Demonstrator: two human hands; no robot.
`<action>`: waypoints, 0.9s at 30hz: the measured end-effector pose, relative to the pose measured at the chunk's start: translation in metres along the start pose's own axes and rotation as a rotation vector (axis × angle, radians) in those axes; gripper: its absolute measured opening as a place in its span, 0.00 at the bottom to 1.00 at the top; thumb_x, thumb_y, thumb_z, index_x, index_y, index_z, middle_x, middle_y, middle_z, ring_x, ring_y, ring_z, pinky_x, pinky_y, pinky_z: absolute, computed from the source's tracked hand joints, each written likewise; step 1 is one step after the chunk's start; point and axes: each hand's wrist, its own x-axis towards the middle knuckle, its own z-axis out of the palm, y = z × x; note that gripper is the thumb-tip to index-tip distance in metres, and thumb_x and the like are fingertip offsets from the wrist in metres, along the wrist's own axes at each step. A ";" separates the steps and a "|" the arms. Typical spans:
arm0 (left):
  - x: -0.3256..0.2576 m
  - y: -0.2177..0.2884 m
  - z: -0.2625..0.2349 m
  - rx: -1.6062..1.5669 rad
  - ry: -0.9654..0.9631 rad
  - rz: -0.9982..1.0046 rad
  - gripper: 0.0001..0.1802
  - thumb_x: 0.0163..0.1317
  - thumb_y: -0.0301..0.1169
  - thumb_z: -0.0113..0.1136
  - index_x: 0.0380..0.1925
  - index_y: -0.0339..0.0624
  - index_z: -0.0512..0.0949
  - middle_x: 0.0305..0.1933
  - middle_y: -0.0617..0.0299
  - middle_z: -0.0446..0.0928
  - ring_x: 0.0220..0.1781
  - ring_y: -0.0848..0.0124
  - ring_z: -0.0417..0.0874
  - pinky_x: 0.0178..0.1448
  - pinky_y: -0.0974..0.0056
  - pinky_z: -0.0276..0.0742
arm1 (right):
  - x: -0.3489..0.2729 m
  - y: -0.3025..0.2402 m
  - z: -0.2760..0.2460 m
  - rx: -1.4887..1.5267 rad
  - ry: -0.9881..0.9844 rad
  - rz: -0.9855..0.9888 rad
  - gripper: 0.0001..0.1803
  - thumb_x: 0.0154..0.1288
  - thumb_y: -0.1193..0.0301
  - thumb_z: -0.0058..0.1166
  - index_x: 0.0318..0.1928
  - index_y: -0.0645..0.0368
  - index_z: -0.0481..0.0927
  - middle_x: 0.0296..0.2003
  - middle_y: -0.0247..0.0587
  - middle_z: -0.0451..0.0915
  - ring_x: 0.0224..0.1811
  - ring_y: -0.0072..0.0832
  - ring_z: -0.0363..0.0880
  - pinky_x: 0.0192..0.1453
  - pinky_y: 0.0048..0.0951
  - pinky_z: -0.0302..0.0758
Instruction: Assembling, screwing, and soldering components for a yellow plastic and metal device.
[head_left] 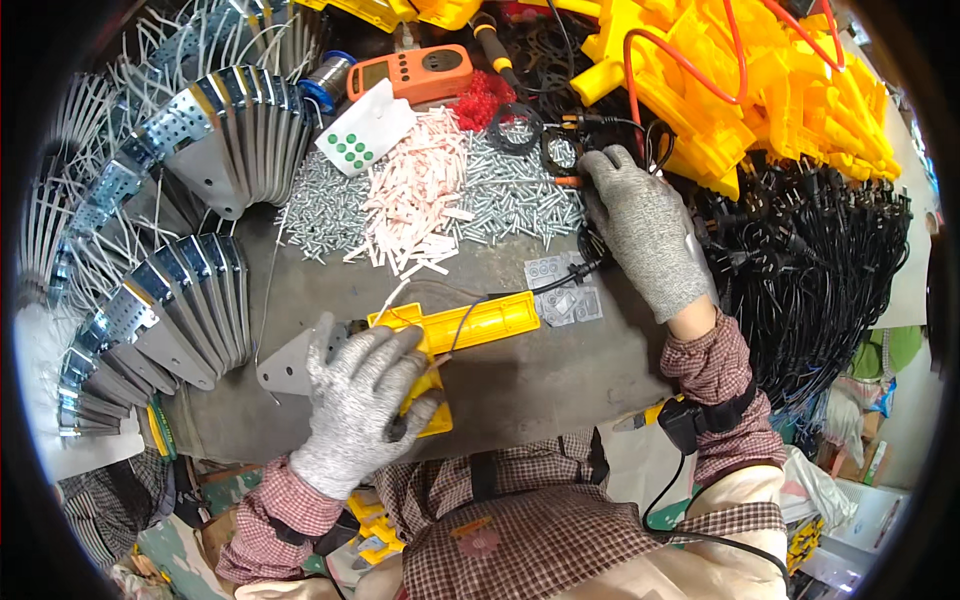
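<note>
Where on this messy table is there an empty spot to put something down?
Bare grey tabletop shows between the yellow plastic housing and the right hand, toward the near edge. It is crowded farther back: screws, pale strips, metal brackets on the left, black cords on the right.

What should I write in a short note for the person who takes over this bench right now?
Left hand: gloved, pressing down on the yellow housing on the grey table; grip closed around its near end.
Right hand: gloved, reaching to the far side by the black rings, fingertips at an orange-tipped probe. Whether it grips the probe cannot be told.
A black cable runs from the housing toward the right hand.
Nearby: screw pile, pink strips, orange meter, metal brackets, black cords.
Done: housing laid flat, cable in it.
Left: cannot tell from this view.
</note>
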 end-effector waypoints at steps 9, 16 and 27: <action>-0.012 0.020 0.017 0.007 0.054 -0.005 0.21 0.52 0.44 0.71 0.43 0.48 0.85 0.53 0.62 0.81 0.61 0.60 0.75 0.75 0.37 0.57 | -0.034 -0.032 -0.113 0.388 -0.140 -0.264 0.12 0.53 0.72 0.68 0.41 0.57 0.85 0.33 0.39 0.79 0.37 0.43 0.77 0.48 0.41 0.74; -0.017 0.015 0.023 -0.040 0.098 0.012 0.21 0.59 0.47 0.68 0.44 0.44 0.86 0.50 0.60 0.82 0.59 0.59 0.77 0.70 0.37 0.60 | -0.038 -0.083 -0.088 1.014 -0.055 -0.258 0.07 0.54 0.77 0.71 0.32 0.59 0.85 0.31 0.38 0.86 0.30 0.31 0.86 0.38 0.30 0.80; -0.013 0.016 0.014 0.021 0.161 0.056 0.20 0.64 0.46 0.62 0.41 0.39 0.84 0.45 0.57 0.81 0.57 0.62 0.77 0.68 0.38 0.66 | -0.045 -0.097 -0.037 1.036 -0.162 -0.366 0.10 0.61 0.75 0.70 0.42 0.58 0.84 0.31 0.38 0.84 0.28 0.29 0.84 0.32 0.28 0.78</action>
